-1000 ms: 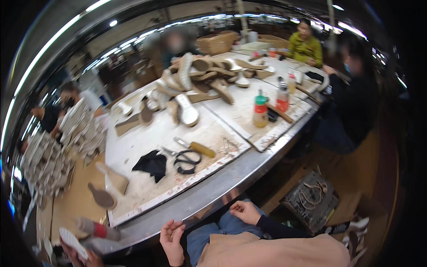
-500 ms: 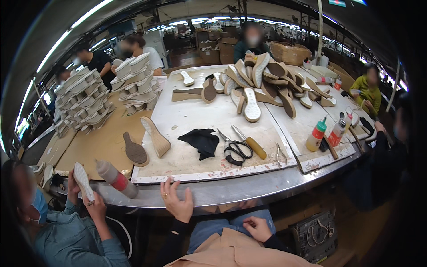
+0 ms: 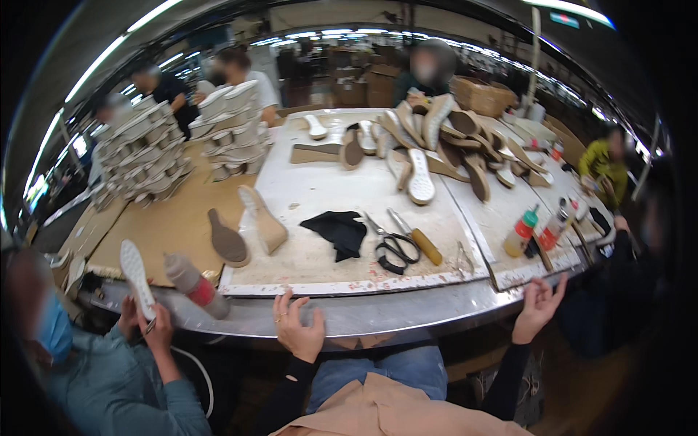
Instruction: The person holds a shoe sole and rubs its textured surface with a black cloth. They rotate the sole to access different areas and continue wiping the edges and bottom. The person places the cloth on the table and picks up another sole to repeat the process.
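Note:
My left hand [image 3: 299, 330] rests at the table's metal edge [image 3: 407, 314], fingers parted and holding nothing. My right hand [image 3: 536, 312] is raised by that edge farther right, its fingers spread and nothing in them. Beyond my hands lie a black cloth [image 3: 336, 234], black-handled scissors [image 3: 397, 252], a tool with a yellow handle [image 3: 424, 245] and small metal pliers [image 3: 463, 260]. To the left, a brown-bottomed shoe sole [image 3: 228, 238] lies beside a beige wedge sole [image 3: 263, 221] on its side. A glue bottle [image 3: 195, 285] with a red band stands left of my left hand.
At the back, a heap of wedge soles [image 3: 443, 142] covers the table. Tall stacks of pale soles [image 3: 142, 156] stand at left. Glue bottles [image 3: 521, 232] are at right. A co-worker at left holds a white sole [image 3: 135, 272]; other people sit around the table.
My right hand has risen from my lap and moved right to the table edge, its fingers opening. My left hand stays by the edge. The co-worker's white sole is turned more upright.

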The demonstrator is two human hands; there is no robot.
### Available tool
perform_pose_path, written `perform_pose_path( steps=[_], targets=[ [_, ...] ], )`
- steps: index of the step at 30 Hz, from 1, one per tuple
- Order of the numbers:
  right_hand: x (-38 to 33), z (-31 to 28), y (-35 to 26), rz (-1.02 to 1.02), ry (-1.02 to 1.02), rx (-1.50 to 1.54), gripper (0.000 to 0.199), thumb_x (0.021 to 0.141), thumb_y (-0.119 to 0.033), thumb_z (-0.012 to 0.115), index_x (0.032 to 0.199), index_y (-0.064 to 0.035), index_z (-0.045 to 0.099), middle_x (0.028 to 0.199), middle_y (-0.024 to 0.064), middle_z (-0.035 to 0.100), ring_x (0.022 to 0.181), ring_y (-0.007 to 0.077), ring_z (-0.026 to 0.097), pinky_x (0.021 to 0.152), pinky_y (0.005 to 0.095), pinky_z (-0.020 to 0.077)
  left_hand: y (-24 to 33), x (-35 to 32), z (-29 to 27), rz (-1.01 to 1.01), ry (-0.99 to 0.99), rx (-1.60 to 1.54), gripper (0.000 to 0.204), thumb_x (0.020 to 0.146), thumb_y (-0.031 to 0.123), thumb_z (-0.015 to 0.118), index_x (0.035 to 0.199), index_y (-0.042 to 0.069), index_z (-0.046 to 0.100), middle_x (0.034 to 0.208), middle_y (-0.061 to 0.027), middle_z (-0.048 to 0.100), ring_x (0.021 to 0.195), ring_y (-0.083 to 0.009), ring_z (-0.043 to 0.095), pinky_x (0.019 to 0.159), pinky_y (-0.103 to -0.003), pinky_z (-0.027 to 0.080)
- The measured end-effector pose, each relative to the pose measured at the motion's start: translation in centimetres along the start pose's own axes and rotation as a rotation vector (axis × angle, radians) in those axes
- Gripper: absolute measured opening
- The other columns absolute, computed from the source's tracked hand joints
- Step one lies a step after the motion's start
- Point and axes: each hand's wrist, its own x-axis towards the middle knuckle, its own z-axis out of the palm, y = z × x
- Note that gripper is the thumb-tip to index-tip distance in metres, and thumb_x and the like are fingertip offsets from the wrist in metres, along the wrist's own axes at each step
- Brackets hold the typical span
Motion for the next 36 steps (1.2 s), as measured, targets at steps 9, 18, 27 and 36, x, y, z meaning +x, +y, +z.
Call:
perform_pose_path(
  steps=[9, 18, 27, 36],
  targets=[
    [4.1, -19.3, -19.0, -0.955, 0.973, -0.197, 0.063, 0.087, -0.001, 0.054, 0.138, 0.0019, 0.017, 0.106, 0.0246, 0.060, 0.074, 0.0268, 0.060, 0.071, 0.0333, 0.0512, -1.4, -0.5, -0.5, 0.092, -0.064, 0.018, 0.023, 0.072, 0.007, 0.067, 0.094, 0.000, 0.062, 0.126, -0.0185, 0.055, 0.120, -0.0354, 0.048, 0.101, -0.043, 0.036],
    [3.6, -10.9, -14.5, -0.480, 0.361, -0.296, 0.062, 0.085, 0.003, 0.054, 0.140, 0.0014, 0.025, 0.109, 0.0219, 0.060, 0.079, 0.0171, 0.059, 0.073, 0.0274, 0.0493, 0.9, -0.5, 0.4, 0.097, -0.107, -0.058, 0.020, 0.074, 0.006, 0.067, 0.093, 0.001, 0.063, 0.126, -0.0166, 0.055, 0.121, -0.0346, 0.047, 0.100, -0.042, 0.037],
    [-8.0, 8.3, 1.9, 0.018, -0.419, 0.045, 0.060, 0.081, 0.006, 0.059, 0.135, -0.0008, 0.036, 0.103, 0.0130, 0.059, 0.079, 0.0129, 0.059, 0.073, 0.0263, 0.0476, 0.2, 0.0, 0.0, 0.075, -0.045, -0.009, 0.017, 0.070, 0.006, 0.067, 0.087, 0.004, 0.064, 0.121, -0.0172, 0.058, 0.115, -0.0367, 0.050, 0.098, -0.043, 0.038],
    [-8.9, 11.0, 4.2, -0.107, -0.343, -0.116, 0.044, 0.079, 0.005, 0.060, 0.121, 0.0007, 0.049, 0.095, 0.0122, 0.064, 0.083, 0.0197, 0.061, 0.076, 0.0306, 0.0479, 0.1, -0.1, -0.2, 0.076, 0.014, 0.021, 0.015, 0.069, 0.008, 0.068, 0.083, 0.007, 0.065, 0.116, -0.0129, 0.061, 0.109, -0.0350, 0.054, 0.093, -0.043, 0.042]
  ],
)
